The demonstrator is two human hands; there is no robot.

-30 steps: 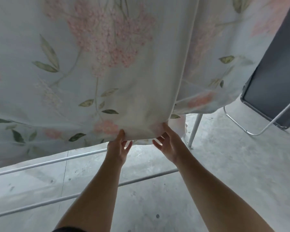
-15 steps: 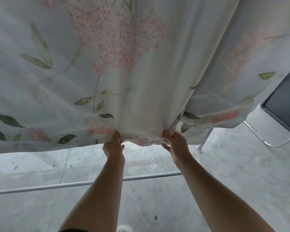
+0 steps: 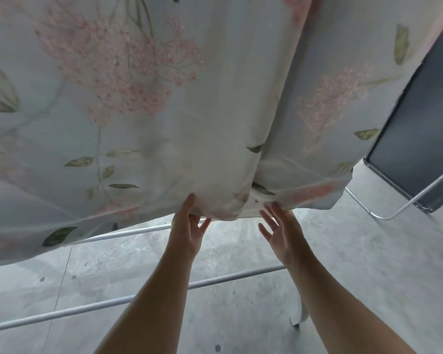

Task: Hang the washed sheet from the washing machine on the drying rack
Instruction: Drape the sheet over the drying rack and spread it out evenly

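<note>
Task item: sheet, pale with a pink flower print, draped from above and filling the upper part of the view.
Support: drying rack; two white rails show below the cloth, and the upper one passes behind the hem.
Lower edge: the hem runs left to right, low at the far left and rising toward the hands.
Fold: a vertical crease runs down the cloth and ends in a bunched corner between the two hands.
Left hand: left hand is released; the thumb lies flat on the front face of the hem and the visible fingers are straight and spread just under it.
Right hand: right hand is released, palm turned inward, fingers spread, with the fingertips at the hem's edge right of the bunch.
Key relation: the sheet lies directly above and ahead of both hands, and the bunched corner sits between them, slightly nearer the right.
Step in hand (judgement): spreading and evening the hung cloth; the hanging looks largely done.
Next move (judgement): take the hem again and draw it sideways along its run, apart from the crease.
Risk (judgement): a hard downward pull may drag the cloth off the rack.
Surroundings: concrete floor; dark panel to the right.
</note>
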